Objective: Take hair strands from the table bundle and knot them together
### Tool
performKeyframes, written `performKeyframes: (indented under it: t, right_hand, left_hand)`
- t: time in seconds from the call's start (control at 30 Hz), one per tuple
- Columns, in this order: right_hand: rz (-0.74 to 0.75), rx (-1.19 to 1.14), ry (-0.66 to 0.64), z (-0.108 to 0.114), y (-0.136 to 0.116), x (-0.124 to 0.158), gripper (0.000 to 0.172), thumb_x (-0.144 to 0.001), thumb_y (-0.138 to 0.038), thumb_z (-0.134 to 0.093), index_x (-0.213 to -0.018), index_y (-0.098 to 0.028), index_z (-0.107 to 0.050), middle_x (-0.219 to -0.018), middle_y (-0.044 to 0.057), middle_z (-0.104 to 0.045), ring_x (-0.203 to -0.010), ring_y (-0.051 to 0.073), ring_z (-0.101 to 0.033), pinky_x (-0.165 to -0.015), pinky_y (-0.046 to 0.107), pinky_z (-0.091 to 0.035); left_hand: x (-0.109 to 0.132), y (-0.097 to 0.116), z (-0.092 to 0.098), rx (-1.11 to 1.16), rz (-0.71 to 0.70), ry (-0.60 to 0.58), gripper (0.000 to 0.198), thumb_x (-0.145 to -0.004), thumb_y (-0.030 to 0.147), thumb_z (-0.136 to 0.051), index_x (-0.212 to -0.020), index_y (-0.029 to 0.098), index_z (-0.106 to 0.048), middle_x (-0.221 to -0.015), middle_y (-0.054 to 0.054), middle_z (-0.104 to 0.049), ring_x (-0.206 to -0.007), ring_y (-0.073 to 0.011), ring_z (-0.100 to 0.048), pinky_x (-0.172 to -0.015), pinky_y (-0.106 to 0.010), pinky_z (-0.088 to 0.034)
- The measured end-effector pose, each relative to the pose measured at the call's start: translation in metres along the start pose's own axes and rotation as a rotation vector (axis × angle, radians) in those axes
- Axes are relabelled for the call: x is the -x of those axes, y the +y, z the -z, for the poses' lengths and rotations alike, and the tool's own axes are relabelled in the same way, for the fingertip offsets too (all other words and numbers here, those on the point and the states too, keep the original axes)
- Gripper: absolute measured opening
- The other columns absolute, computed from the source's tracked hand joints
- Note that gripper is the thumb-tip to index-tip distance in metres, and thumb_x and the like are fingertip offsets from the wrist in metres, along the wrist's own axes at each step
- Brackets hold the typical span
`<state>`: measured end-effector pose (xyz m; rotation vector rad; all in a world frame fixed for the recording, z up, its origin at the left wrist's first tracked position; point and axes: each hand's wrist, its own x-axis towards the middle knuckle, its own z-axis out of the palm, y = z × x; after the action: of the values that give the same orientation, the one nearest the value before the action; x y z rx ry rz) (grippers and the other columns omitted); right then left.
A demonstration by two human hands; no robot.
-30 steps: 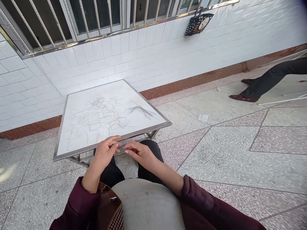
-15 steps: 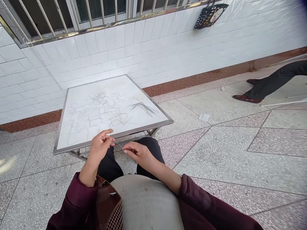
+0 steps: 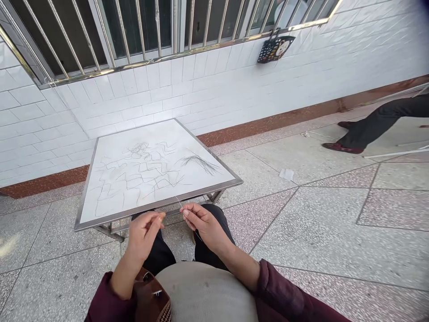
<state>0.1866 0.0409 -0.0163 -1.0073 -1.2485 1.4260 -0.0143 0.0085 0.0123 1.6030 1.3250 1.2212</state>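
Note:
My right hand (image 3: 206, 226) pinches a thin wire (image 3: 178, 201) between thumb and fingertips; one end sticks up past the table's front edge and a fine length trails below the hand. Just left of it, my left hand (image 3: 145, 232) is closed, thumb pressed to its fingers. Whatever it may hold is hidden. Both hands are above my lap, in front of a white-topped table (image 3: 110, 210). On the tabletop lie many thin bent wires (image 3: 147, 167), spread out and tangled at the back. A bundle of straighter dark wires (image 3: 203, 164) lies on the right side.
A metal frame (image 3: 161, 206) edges the tabletop. Behind stands a white tiled wall (image 3: 208, 98) with barred windows (image 3: 154, 27) and a hanging patterned bag (image 3: 275, 48). White paper (image 3: 286, 174) lies on the floor. At the right are a person's legs (image 3: 372, 125).
My hands have come away from sharing the wire between them; it now stands up from my right fingertips alone. My left fingers have closed more. The view has tilted upward slightly.

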Motion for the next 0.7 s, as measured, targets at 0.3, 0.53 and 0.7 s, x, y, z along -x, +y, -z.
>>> performKeyframes:
  t: [0.3,0.53,0.7]
  right_hand:
    - [-0.084,-0.053,-0.179,-0.017,0.002,0.009,0.034,-0.083,-0.051,-0.064,-0.077,-0.019,-0.056,-0.068,-0.004,-0.05,-0.055,0.008,-0.035,-0.052,0.024,-0.029]
    - [-0.097,-0.062,-0.196,-0.02,0.008,0.009,0.034,-0.084,-0.053,-0.062,-0.083,-0.02,-0.054,-0.07,-0.003,-0.051,-0.056,0.009,-0.038,-0.053,0.024,-0.031]
    - [0.003,0.063,-0.174,-0.019,0.018,0.007,0.027,-0.086,-0.047,-0.06,-0.087,-0.021,-0.057,-0.073,-0.002,-0.054,-0.062,0.011,-0.044,-0.055,0.024,-0.036]
  left_hand:
    - [-0.014,-0.011,-0.046,0.487,0.206,0.015,0.029,-0.076,0.035,-0.075,-0.101,0.019,-0.073,-0.081,-0.001,-0.069,-0.075,-0.013,-0.061,-0.071,-0.025,-0.049]
    - [-0.013,-0.016,-0.05,0.541,0.254,0.152,0.021,-0.072,0.032,-0.077,-0.086,0.017,-0.072,-0.07,0.001,-0.065,-0.064,-0.0104,-0.056,-0.063,-0.023,-0.047]
    - [-0.014,-0.019,-0.049,0.559,0.263,0.176,0.02,-0.073,0.031,-0.077,-0.087,0.017,-0.073,-0.073,0.0,-0.064,-0.064,-0.0097,-0.056,-0.06,-0.022,-0.049]
